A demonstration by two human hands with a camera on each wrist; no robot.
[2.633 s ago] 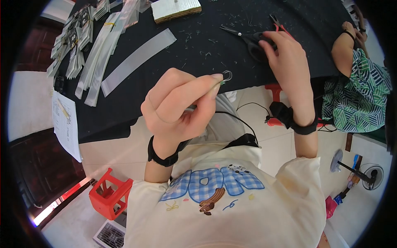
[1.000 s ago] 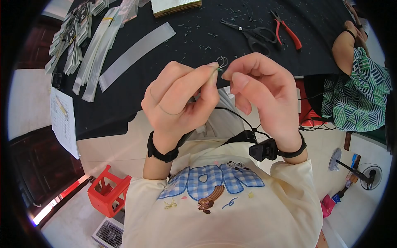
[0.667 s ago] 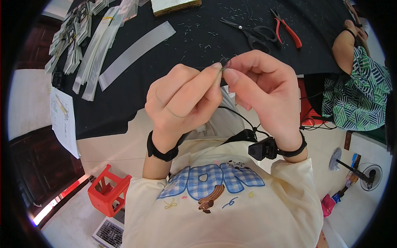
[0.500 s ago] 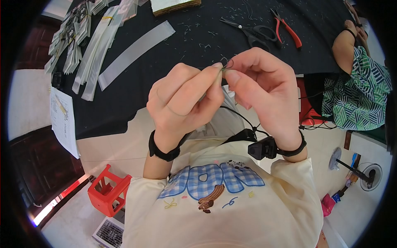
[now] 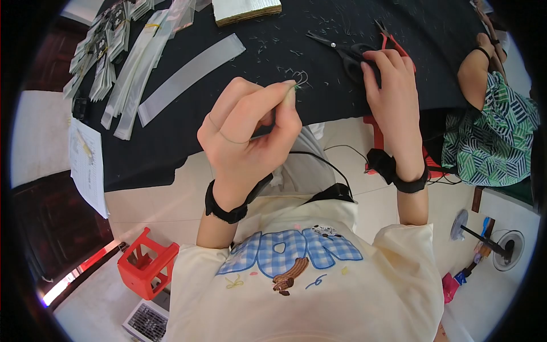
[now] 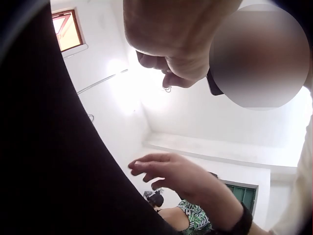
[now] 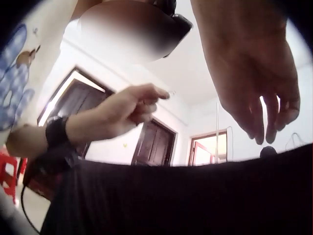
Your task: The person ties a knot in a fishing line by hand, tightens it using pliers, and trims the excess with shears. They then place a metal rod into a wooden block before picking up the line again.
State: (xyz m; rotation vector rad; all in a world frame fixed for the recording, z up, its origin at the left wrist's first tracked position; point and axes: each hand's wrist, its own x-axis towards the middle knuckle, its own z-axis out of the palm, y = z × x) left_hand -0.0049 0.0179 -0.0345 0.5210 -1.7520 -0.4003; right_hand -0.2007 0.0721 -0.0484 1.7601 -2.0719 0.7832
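Note:
My left hand [image 5: 248, 131] pinches a small looped piece of thin wire or thread [image 5: 300, 78] between thumb and forefinger, a bit of green at its base. The loops stick out past the fingertips, above the black cloth. Over to the right, my right hand [image 5: 393, 91] reaches over the black-handled scissors [image 5: 336, 47], its fingertips at the handle loops, which it partly hides. In the right wrist view this hand [image 7: 259, 83] points its fingers down, apart from one another. Red-handled pliers [image 5: 385, 35] lie just beyond it, partly covered.
Small clippings [image 5: 276, 40] are scattered over the black tablecloth [image 5: 188, 131]. A clear plastic strip [image 5: 194, 78], bundled strips [image 5: 134, 74] and stacks of packets [image 5: 102, 74] lie on the left. At the back is a cardboard block [image 5: 248, 10]. Another person [image 5: 484, 125] sits at the right.
My right hand has let go of the loops beside the left fingertips and moved right to the scissors. The left hand keeps its pinch and has shifted slightly left.

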